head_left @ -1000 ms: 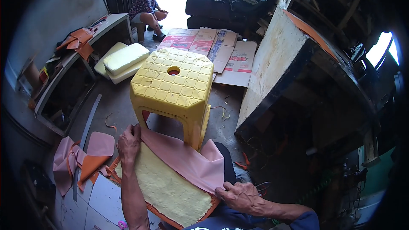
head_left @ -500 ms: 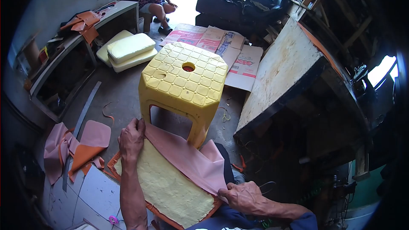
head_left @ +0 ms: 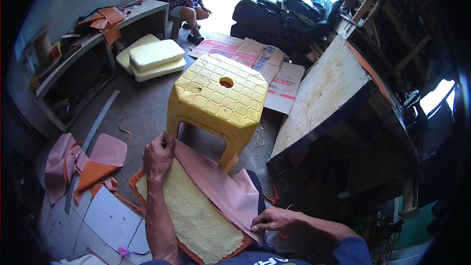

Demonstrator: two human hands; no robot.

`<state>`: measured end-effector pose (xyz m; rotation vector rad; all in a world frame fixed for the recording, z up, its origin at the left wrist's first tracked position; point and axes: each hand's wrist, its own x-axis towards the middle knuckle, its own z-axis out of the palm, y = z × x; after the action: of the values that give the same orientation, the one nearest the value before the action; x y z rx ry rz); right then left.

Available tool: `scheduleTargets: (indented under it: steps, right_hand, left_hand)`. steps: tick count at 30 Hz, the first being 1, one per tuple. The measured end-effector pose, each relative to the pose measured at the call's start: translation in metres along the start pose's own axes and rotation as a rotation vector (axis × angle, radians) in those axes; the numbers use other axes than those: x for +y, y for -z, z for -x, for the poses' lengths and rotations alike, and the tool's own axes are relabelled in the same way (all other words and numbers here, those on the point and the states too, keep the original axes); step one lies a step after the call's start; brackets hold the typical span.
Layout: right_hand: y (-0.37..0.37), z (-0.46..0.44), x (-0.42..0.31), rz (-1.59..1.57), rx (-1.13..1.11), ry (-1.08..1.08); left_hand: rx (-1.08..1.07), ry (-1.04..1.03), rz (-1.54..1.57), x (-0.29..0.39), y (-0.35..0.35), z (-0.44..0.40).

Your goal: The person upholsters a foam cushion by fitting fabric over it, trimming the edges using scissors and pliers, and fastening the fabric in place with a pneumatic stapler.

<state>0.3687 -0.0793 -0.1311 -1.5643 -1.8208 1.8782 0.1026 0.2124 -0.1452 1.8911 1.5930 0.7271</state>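
A pale yellow foam pad (head_left: 196,211) lies across my lap, edged with orange material (head_left: 135,184). Along its far right side runs a sheet of pink vinyl (head_left: 211,172), folded partly back from the foam. My left hand (head_left: 159,156) is closed on the pink vinyl at the far end, fingers pinched together. At the near right corner, my right hand (head_left: 271,220) pinches the same sheet between thumb and fingers. Just beyond the pad stands a yellow plastic stool (head_left: 221,91).
Pink and orange vinyl scraps (head_left: 100,164) and a long metal ruler (head_left: 93,132) lie at left. Foam blocks (head_left: 157,55) are stacked near a bench (head_left: 140,12). Flattened cardboard (head_left: 284,81) covers floor behind the stool. A person (head_left: 189,0) sits at the back; a slanted board (head_left: 319,93) stands right.
The whole view has shifted slightly as my head moved. Both hands keep their pinch on the pink vinyl, and the right wrist has turned a little.
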Motion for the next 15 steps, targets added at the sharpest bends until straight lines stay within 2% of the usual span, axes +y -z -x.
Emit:
scheduleTargets:
  steps: [2,4,5,7,10,15]
  right_hand:
    - [-0.012,0.003,0.007,-0.3,-0.03,0.102]
    - [0.002,0.011,-0.022,-0.014,-0.009,-0.02]
    - [0.002,0.016,-0.031,-0.023,-0.017,-0.021]
    - [-0.003,0.025,-0.044,0.384,0.147,-0.024]
    - [-0.016,0.036,-0.063,0.518,0.273,-0.063]
    - [-0.033,0.034,-0.065,0.537,0.444,-0.026]
  left_hand:
    - [-0.031,0.025,0.164,-0.009,0.002,0.001]
    - [0.006,0.037,0.164,-0.015,-0.001,0.005]
    - [0.044,0.025,0.097,-0.015,-0.001,0.007]
    - [0.073,-0.003,0.021,-0.015,0.002,0.009]
    - [0.074,-0.055,0.05,-0.012,0.006,0.011]
    - [0.059,-0.02,0.037,-0.022,0.008,0.01]
